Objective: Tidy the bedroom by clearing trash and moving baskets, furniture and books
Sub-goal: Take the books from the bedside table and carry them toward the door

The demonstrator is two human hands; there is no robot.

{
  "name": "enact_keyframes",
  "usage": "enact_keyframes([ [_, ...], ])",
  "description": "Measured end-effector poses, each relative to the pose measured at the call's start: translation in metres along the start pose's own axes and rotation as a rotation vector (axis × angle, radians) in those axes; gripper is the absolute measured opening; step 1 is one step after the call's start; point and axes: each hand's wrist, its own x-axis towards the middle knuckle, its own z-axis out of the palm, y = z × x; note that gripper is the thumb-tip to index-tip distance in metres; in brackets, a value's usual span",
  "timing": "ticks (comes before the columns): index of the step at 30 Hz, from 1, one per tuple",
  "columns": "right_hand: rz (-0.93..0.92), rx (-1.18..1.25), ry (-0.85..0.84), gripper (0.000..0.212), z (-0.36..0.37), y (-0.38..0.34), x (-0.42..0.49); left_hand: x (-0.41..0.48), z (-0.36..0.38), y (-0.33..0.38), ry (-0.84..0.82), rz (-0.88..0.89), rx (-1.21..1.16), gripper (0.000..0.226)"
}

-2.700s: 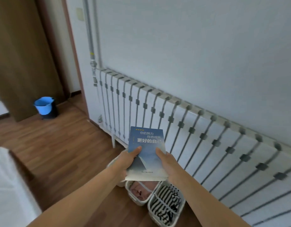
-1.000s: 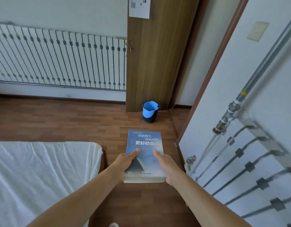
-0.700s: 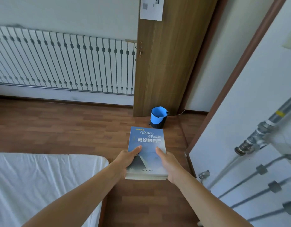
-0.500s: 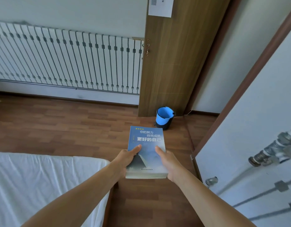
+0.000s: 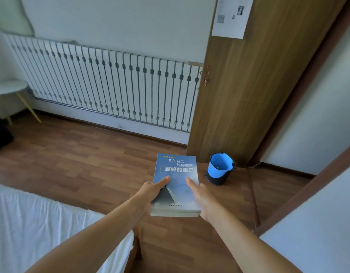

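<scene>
A small stack of books (image 5: 176, 174) with a blue cover and white Chinese lettering on top is held flat in front of me, above the wooden floor. My left hand (image 5: 151, 194) grips its left edge, thumb lying on the cover. My right hand (image 5: 199, 198) grips the right edge the same way, thumb on top and fingers hidden underneath. Both arms reach forward from the bottom of the view.
A blue bucket (image 5: 219, 170) stands on the floor by the wooden door (image 5: 249, 85). A white radiator (image 5: 103, 85) runs along the far wall. The white bed (image 5: 42, 229) fills the lower left. A round white side table (image 5: 10, 89) stands far left, with a dark object (image 5: 0, 133) below it.
The view has swung left from the radiator with baskets, past the door and bucket, to face the other radiator wall. Both hands keep the same hold on the books.
</scene>
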Motion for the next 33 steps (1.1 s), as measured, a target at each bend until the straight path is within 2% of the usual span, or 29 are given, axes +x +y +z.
enact_keyframes([
  [7, -0.084, -0.068, -0.072, 0.046, -0.035, -0.071, 0.080, 0.063, 0.043, 0.051, 0.062, 0.029, -0.081, 0.039],
  [14, -0.057, -0.088, -0.174, 0.044, -0.025, -0.086, 0.123, 0.094, 0.042, 0.064, 0.172, -0.013, -0.115, 0.039],
  [18, -0.039, -0.098, -0.228, 0.049, -0.008, -0.094, 0.150, 0.115, 0.029, 0.069, 0.221, -0.044, -0.127, 0.040],
  [25, -0.046, -0.148, -0.289, 0.024, 0.029, -0.137, 0.194, 0.169, -0.007, 0.095, 0.267, -0.057, -0.139, 0.048],
  [30, -0.060, -0.223, -0.305, 0.036, 0.085, -0.182, 0.245, 0.221, -0.052, 0.133, 0.282, -0.068, -0.246, 0.043],
  [33, -0.068, -0.258, -0.335, 0.034, 0.121, -0.211, 0.274, 0.248, -0.082, 0.158, 0.303, -0.054, -0.299, 0.041],
])
